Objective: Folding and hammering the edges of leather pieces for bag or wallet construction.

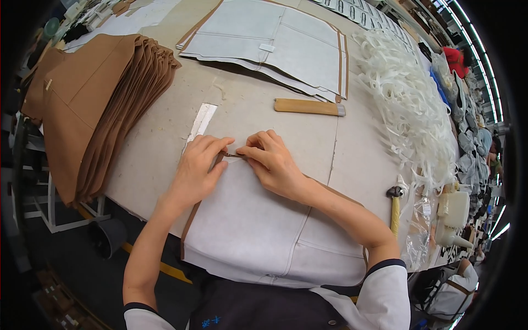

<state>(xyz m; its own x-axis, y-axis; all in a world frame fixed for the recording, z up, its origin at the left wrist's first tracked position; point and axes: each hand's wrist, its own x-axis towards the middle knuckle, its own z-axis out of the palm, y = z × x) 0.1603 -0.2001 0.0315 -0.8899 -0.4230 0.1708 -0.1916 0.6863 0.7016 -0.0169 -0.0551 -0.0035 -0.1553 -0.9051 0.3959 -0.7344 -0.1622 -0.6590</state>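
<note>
In the middle of the frame, a large white, soft-looking sheet panel with brown edging (247, 220) lies on a pale, scuffed worktable (154, 148), its lower end reaching the person's dark apron (247, 308). Both bare hands meet at the panel's upper edge. The left hand (198, 162) is half curled at the upper left corner, with a small gap between thumb and forefinger where the brown edging shows; I cannot tell how firmly it grips. The right hand (269, 165), just beside it, is nearly closed, thumb and forefinger pinching the brown edge. A narrow white strip with ragged marks (202, 120) lies just above the left hand. Farther up, right of centre, is a flat tan bar with a grey end (308, 107), below a layered stack of white panels with brown borders (264, 49) at the top of the frame. A thick pile of brown panels (99, 104) fills the upper left. On the right side lie a tangled heap of white ribbon (407, 99), a hammer with a yellow handle and dark head (395, 212), a clear plastic bag (418, 225) and a whitish plastic bottle (455, 209). A dark round bucket (108, 238) stands at lower left, below the table edge.
</note>
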